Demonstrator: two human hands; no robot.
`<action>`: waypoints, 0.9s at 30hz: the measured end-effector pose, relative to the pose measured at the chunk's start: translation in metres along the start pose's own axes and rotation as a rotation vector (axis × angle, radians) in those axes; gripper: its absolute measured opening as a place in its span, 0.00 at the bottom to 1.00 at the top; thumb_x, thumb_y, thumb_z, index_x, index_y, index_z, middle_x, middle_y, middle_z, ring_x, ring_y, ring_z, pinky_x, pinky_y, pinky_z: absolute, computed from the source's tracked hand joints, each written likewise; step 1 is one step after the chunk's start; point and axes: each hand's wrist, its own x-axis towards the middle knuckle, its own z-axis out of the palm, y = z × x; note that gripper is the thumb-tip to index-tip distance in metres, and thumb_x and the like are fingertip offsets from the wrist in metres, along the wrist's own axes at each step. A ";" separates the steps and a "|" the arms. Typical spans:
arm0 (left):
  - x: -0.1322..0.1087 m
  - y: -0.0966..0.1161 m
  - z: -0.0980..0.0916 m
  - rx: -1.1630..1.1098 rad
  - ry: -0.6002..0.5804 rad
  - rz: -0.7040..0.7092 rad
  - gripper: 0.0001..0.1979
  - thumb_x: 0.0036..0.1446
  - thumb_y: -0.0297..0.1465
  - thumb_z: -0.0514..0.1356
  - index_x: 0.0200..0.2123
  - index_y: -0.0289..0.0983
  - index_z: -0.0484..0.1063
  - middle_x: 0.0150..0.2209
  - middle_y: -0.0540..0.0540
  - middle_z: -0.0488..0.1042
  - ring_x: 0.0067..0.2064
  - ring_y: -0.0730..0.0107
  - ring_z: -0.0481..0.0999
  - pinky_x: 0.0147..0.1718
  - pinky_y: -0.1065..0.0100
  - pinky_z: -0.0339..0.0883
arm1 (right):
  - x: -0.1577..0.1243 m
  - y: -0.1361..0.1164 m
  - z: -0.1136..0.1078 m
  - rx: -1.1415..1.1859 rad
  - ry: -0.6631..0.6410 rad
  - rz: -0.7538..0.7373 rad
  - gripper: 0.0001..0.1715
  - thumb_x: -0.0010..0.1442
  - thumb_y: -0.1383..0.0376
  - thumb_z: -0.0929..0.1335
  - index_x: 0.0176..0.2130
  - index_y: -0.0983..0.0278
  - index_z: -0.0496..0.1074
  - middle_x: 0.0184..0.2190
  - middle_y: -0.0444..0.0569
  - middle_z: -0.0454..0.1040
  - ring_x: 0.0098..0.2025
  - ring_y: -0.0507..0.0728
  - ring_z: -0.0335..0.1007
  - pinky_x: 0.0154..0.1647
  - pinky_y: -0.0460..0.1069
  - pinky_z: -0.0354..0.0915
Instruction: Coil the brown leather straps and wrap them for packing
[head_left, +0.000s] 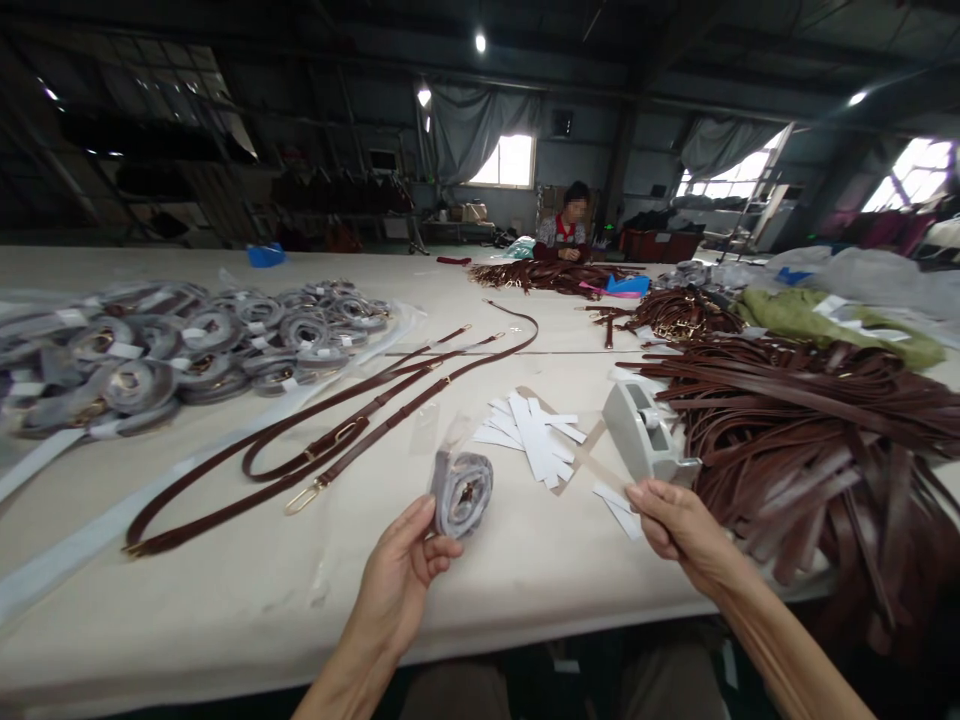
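Observation:
My left hand (409,560) grips a rolled-up strap (466,497) wrapped in greyish see-through plastic. It stands on edge above the table near the front, with a loose flap of film at its top. My right hand (671,520) is closed, thumb against fingers, on the end of a see-through strip of tape (600,470) that stretches up and left. Just beyond that hand stands a grey tape dispenser (637,435). White paper strips (534,440) lie in a loose pile between the two hands, and a few more rest beside my right fingertips.
Several wrapped rolls (202,345) are heaped at the left. Unwrapped brown straps with metal clasps (330,440) loop across the table (247,620). A big pile of brown straps (810,440) hangs over the right front edge. Across the table, a person (564,232) sits near more straps.

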 end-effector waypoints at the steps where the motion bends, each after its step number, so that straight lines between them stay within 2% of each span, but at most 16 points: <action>1: -0.001 0.001 0.001 -0.014 0.009 -0.001 0.01 0.58 0.24 0.59 0.34 0.33 0.70 0.25 0.49 0.75 0.19 0.73 0.75 0.15 0.79 0.65 | -0.003 0.001 0.003 0.073 -0.013 0.017 0.33 0.46 0.38 0.72 0.24 0.61 0.60 0.11 0.33 0.52 0.14 0.44 0.38 0.16 0.44 0.36; 8: -0.003 0.005 0.005 -0.069 0.052 -0.018 0.04 0.59 0.21 0.57 0.33 0.31 0.72 0.25 0.47 0.76 0.18 0.72 0.74 0.14 0.78 0.66 | -0.019 0.012 0.022 0.429 -0.067 0.093 0.34 0.44 0.40 0.76 0.24 0.62 0.62 0.10 0.30 0.48 0.12 0.42 0.36 0.14 0.42 0.35; 13: -0.005 0.004 0.004 -0.077 0.033 -0.042 0.05 0.58 0.21 0.57 0.32 0.31 0.72 0.24 0.48 0.76 0.17 0.72 0.74 0.13 0.78 0.66 | -0.019 0.016 0.032 0.514 -0.104 0.120 0.33 0.44 0.41 0.77 0.24 0.62 0.61 0.10 0.30 0.47 0.11 0.43 0.35 0.13 0.43 0.36; 16: -0.005 0.003 0.005 -0.088 0.033 -0.050 0.05 0.59 0.21 0.56 0.33 0.31 0.72 0.24 0.48 0.76 0.17 0.72 0.73 0.14 0.78 0.66 | -0.019 0.019 0.039 0.507 -0.095 0.110 0.32 0.46 0.41 0.76 0.26 0.63 0.64 0.10 0.31 0.50 0.12 0.43 0.38 0.14 0.43 0.37; 18: -0.006 0.002 0.005 -0.111 0.027 -0.049 0.05 0.59 0.21 0.56 0.33 0.31 0.71 0.25 0.48 0.76 0.17 0.73 0.73 0.14 0.78 0.65 | -0.025 0.020 0.043 0.437 -0.068 0.080 0.30 0.49 0.42 0.76 0.28 0.65 0.67 0.10 0.33 0.55 0.13 0.43 0.42 0.16 0.43 0.37; 22: -0.004 0.000 0.004 -0.139 0.002 -0.024 0.01 0.58 0.24 0.58 0.35 0.32 0.69 0.26 0.49 0.76 0.18 0.75 0.73 0.15 0.78 0.65 | -0.048 0.022 0.048 0.062 -0.035 0.046 0.31 0.54 0.39 0.72 0.28 0.65 0.70 0.09 0.37 0.57 0.13 0.45 0.44 0.18 0.44 0.38; 24: -0.003 -0.001 0.003 -0.124 -0.001 -0.001 0.04 0.56 0.27 0.61 0.34 0.33 0.68 0.26 0.50 0.75 0.18 0.75 0.73 0.15 0.79 0.64 | -0.059 0.022 0.049 -0.049 -0.034 0.055 0.33 0.55 0.37 0.69 0.25 0.63 0.68 0.09 0.37 0.56 0.13 0.46 0.44 0.19 0.45 0.39; 27: -0.004 -0.005 0.003 -0.083 -0.041 0.039 0.14 0.50 0.32 0.68 0.35 0.36 0.66 0.26 0.53 0.75 0.19 0.75 0.74 0.16 0.80 0.63 | -0.066 0.024 0.053 -0.096 -0.052 0.052 0.34 0.54 0.35 0.68 0.23 0.62 0.65 0.09 0.37 0.55 0.14 0.47 0.44 0.19 0.46 0.40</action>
